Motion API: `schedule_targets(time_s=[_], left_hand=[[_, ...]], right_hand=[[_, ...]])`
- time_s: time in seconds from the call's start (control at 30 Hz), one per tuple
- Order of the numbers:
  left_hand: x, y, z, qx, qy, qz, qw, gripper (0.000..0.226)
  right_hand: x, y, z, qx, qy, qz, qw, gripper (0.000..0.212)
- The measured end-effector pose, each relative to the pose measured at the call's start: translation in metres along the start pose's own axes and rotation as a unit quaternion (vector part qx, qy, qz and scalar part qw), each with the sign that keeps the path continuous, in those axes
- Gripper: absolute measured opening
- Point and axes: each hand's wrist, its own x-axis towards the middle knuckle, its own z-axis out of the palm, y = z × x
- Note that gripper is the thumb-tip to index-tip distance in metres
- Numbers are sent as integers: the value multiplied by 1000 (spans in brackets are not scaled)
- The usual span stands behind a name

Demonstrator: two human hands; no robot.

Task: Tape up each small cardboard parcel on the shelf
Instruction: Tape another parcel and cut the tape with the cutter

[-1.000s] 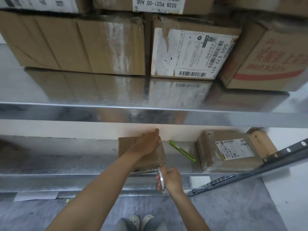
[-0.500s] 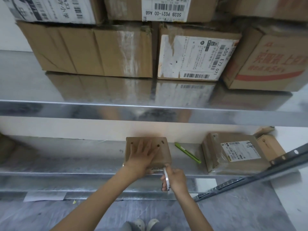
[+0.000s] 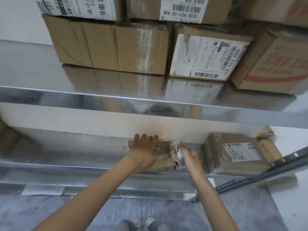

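A small brown cardboard parcel (image 3: 164,148) lies on the lower metal shelf (image 3: 66,154). My left hand (image 3: 144,150) presses flat on its top, fingers spread toward the back wall. My right hand (image 3: 185,155) is at the parcel's right side and holds a white tape roll (image 3: 179,153) against it; the hand is blurred. A second small parcel (image 3: 233,152) with a white label and clear tape lies to the right on the same shelf. A green pen-like tool (image 3: 201,160) is almost hidden behind my right hand.
A flattened cardboard piece (image 3: 268,147) leans behind the labelled parcel. Large cartons (image 3: 110,45) stack on the upper shelf (image 3: 116,97), which overhangs the work spot. A dark slotted metal rail (image 3: 266,169) slants across the lower right. Grey floor and my shoes (image 3: 142,221) are below.
My right hand has risen with the tape roll from the shelf's front edge to the parcel's right side. My left hand has slid toward the parcel's far edge. The view has shifted.
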Motion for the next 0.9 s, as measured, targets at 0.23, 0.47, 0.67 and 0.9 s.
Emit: schedule_targets(time_s=[0.23,0.47,0.67,0.9], left_hand=[[15,4,25,63,192,-49,978,43],[38,-7,31,64,199,-92,974,52],[45,-2,34,69,174,-145,972,58],[45,-1,34,75,173,-149,971,62]], right_hand=[[8,-9,9,-11,6,4,1000,51],[18,-7,22,-42,10,28,999,45],[5,7,27,-37,69,62,995,51],[3,23,26,-130,94,35,986,54]])
